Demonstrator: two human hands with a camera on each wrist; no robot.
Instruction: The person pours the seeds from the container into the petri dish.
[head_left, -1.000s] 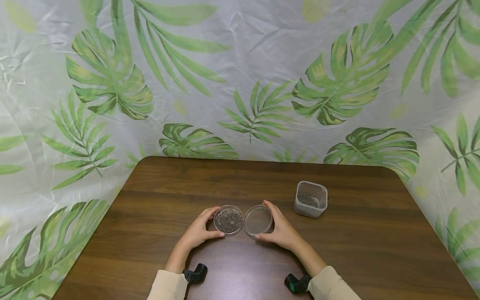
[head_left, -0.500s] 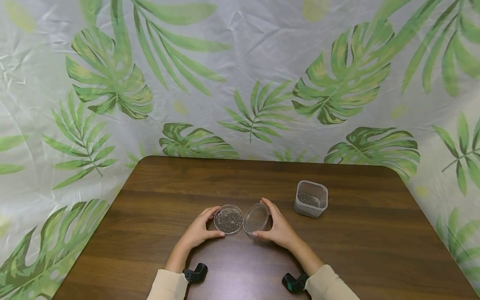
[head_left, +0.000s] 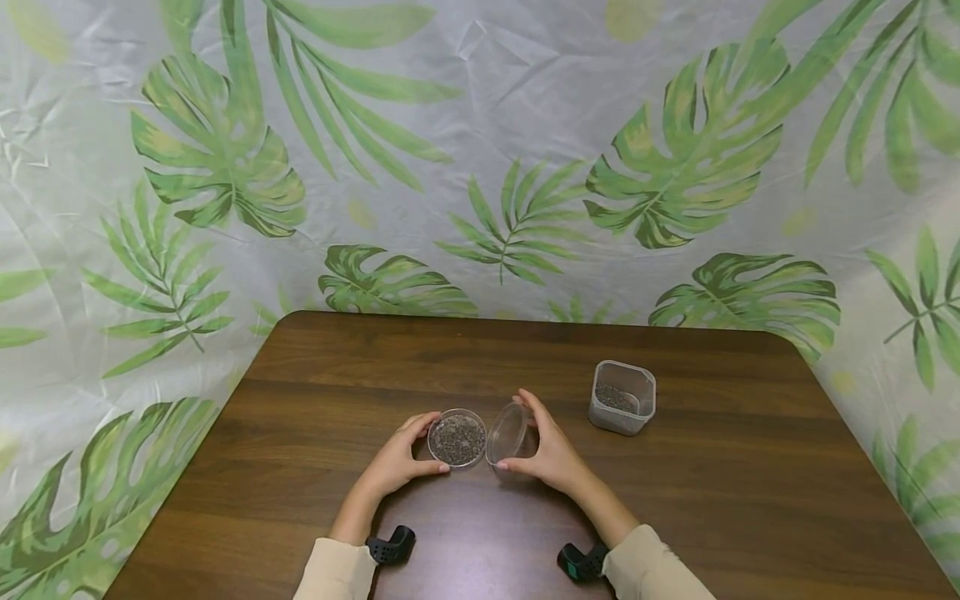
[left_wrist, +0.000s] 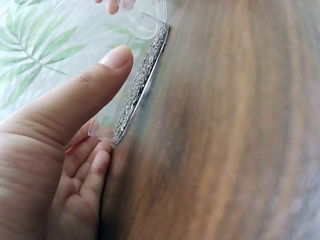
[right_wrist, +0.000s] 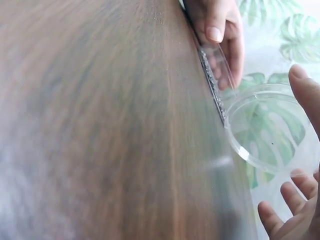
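On the table, a clear round petri dish (head_left: 457, 439) holds a layer of dark grey-brown granules like soil. My left hand (head_left: 396, 463) grips its left side between thumb and fingers. Just right of it, a clear lid (head_left: 507, 434) stands tilted, its left edge low beside the dish and its right edge raised. My right hand (head_left: 553, 457) holds that lid by its rim, thumb at the near side and fingers at the far side. In the right wrist view the lid (right_wrist: 265, 170) looks see-through, and the dish (right_wrist: 227, 67) lies flat.
A clear square plastic tub (head_left: 613, 420) with some dark granules in it stands to the right, behind my right hand. Dark brown wood makes up the tabletop (head_left: 375, 358). A leaf-patterned cloth (head_left: 525, 108) hangs behind the table.
The lid has tipped up from nearly flat to steeply tilted, its right side rising. My right hand has moved slightly left and turned with it. My left hand and the dish have stayed put.
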